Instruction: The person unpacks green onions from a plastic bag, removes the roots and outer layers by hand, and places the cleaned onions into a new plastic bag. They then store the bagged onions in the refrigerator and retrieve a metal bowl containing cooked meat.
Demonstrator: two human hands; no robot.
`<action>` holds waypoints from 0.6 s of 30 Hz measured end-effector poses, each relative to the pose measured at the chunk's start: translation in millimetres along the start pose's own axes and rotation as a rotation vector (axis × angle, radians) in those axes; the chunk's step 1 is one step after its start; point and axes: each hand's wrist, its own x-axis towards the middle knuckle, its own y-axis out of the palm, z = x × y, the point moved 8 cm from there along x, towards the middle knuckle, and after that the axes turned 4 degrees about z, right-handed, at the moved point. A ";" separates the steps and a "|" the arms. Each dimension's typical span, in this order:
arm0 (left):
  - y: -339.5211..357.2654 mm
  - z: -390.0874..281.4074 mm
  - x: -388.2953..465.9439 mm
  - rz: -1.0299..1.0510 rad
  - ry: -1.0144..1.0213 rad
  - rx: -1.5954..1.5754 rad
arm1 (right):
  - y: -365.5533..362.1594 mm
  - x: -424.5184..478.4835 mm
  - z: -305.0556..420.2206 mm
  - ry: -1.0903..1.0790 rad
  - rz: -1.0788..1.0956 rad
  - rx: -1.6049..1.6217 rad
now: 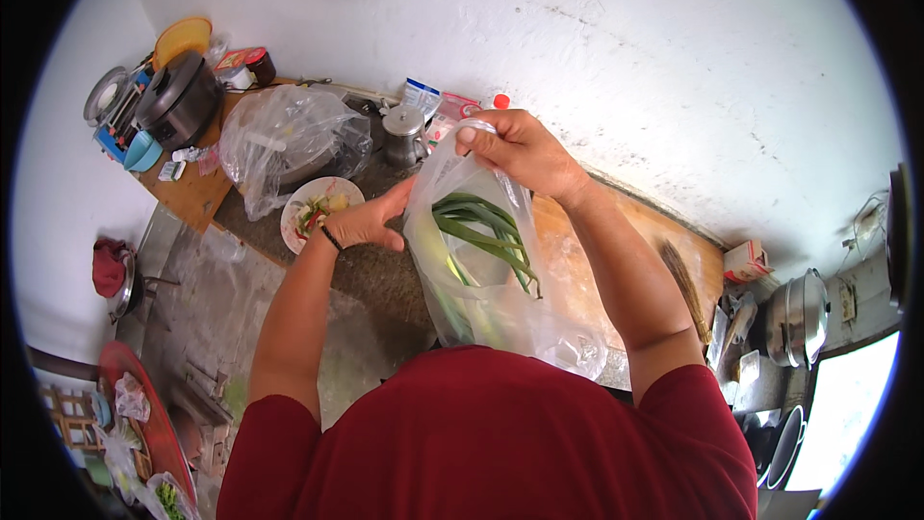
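My right hand (523,152) pinches the gathered top rim of a translucent plastic bag (469,318) and holds it up in front of me. Long green onion stalks (484,227), dark green at the leafy end and pale lower down, show through the bag's mouth and wall. On the bag's left side is my left hand (368,220), thumb and fingers apart, a dark bracelet at its wrist. Its fingertips meet the bag's edge, and whether they touch it I cannot tell. Behind that wrist, a white plate (350,191) holds cut vegetables with red and green pieces.
A plastic-covered bowl (296,137) and a metal pot with a lid (404,133) stand on the counter. A dark rice cooker (180,101) is at the far left. On the right are a wooden board (570,260), a straw brush (686,289) and a steel pot (794,321).
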 end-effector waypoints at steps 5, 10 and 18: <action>16.5 -21.9 19.4 -0.233 -0.063 0.703 | 2.0 -6.1 -11.6 -0.001 -0.029 -0.083; -3.7 -5.4 21.8 -0.370 0.000 0.459 | 8.4 -49.8 83.9 -0.433 -0.550 -0.796; -6.5 2.7 23.4 -0.356 0.034 0.322 | 49.8 -46.9 -91.5 0.263 0.108 -0.864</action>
